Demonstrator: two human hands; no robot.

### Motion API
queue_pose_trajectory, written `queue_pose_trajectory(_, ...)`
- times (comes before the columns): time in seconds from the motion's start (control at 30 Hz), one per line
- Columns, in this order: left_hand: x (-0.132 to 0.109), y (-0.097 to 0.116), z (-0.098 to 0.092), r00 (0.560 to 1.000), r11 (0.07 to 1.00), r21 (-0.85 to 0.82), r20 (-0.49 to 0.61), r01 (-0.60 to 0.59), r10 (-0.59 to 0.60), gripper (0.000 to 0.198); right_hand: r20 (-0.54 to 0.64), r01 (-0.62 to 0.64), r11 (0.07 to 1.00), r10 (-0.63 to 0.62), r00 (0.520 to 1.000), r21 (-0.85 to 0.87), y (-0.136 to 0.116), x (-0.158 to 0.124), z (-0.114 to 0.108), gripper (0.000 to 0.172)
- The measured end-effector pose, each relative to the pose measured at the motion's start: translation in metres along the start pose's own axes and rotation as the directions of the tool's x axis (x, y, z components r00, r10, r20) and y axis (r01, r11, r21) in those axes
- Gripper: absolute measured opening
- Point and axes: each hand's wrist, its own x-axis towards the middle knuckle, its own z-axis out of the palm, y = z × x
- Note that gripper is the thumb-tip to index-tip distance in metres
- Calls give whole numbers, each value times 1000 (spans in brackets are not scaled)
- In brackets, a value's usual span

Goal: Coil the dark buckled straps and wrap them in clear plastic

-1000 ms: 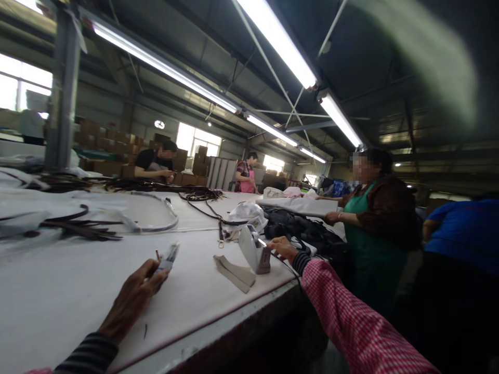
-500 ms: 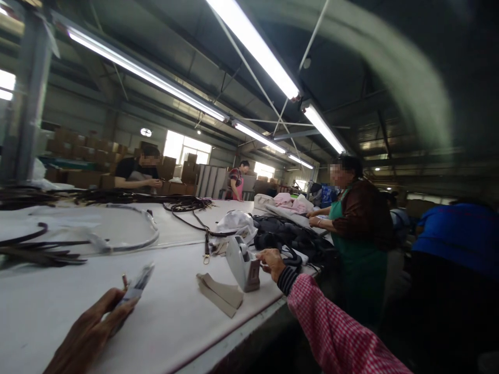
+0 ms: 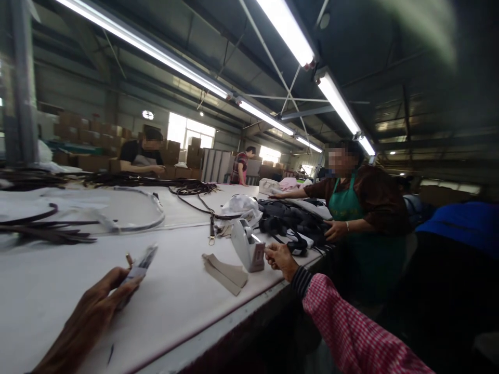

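- Left hand [image 3: 88, 317]: rests on the white work table [image 3: 183, 296] at the near left, fingers pressed together around a small pale packet [image 3: 141, 265] with a thin strap end poking up beside it. The packet stands tilted off the table surface; its detail is blurred.
- Right hand [image 3: 281, 258]: reaches out from a red-checked sleeve [image 3: 351, 332] to the near right table edge, fingertips pinched at the right side of a tape dispenser [image 3: 247, 246]. What lies between the fingertips is too small to tell.
- Tape dispenser: pale grey, upright on the table, just left of the right hand.
- Folded beige strip [image 3: 225, 272]: lies flat on the table, just near-left of the dispenser, apart from both hands.
- Dark strap with a metal clasp [image 3: 211, 228]: runs from far to near behind the dispenser; more dark straps [image 3: 47, 228] lie at the far left.
- Crumpled white plastic [image 3: 239, 206] and a heap of black bags [image 3: 290, 221] sit beyond the dispenser.
- A person in a green apron [image 3: 353, 208] stands at the right, one hand on the black heap. Two more people work at the far end.
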Motion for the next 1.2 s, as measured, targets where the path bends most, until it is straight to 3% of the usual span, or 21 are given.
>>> queue_pose_trajectory(0.2, -9, 11, 0, 998, 998, -59, -56, -8, 5, 38, -33, 91, 975, -99, 995, -203, -2, -16, -19, 28)
queue_pose_trajectory(0.3, -18, 22, 2, 998, 987, -159, -63, -35, 25, 37, 14, 204, 961, -204, 979, -186, -14, -27, -7, 28)
queue_pose_trajectory(0.37, -21, 26, 4, 998, 970, -242, -50, -33, 22, 36, 99, 260, 956, -248, 964, -132, -26, -34, 18, 30)
queue_pose_trajectory(0.47, -20, 25, 7, 999, 948, -318, -39, -31, 20, 32, 282, 303, 953, -291, 914, 1, -49, -49, 76, 34)
queue_pose_trajectory(0.63, -18, 18, 9, 999, 947, -318, -41, -42, 30, 28, 596, 222, 942, -332, 731, 253, -80, -73, 182, 32)
queue_pose_trajectory(0.77, -18, 19, 9, 997, 946, -318, -56, -61, 45, 27, 699, 146, 958, -281, 657, 248, -85, -74, 234, 29)
queue_pose_trajectory(0.9, -19, 23, 10, 997, 949, -308, -63, -64, 47, 31, 703, 144, 964, -261, 661, 223, -83, -68, 249, 29)
queue_pose_trajectory(1.2, -18, 22, 11, 996, 955, -283, -56, -89, 76, 28, 712, 142, 976, -218, 667, 166, -84, -67, 251, 30)
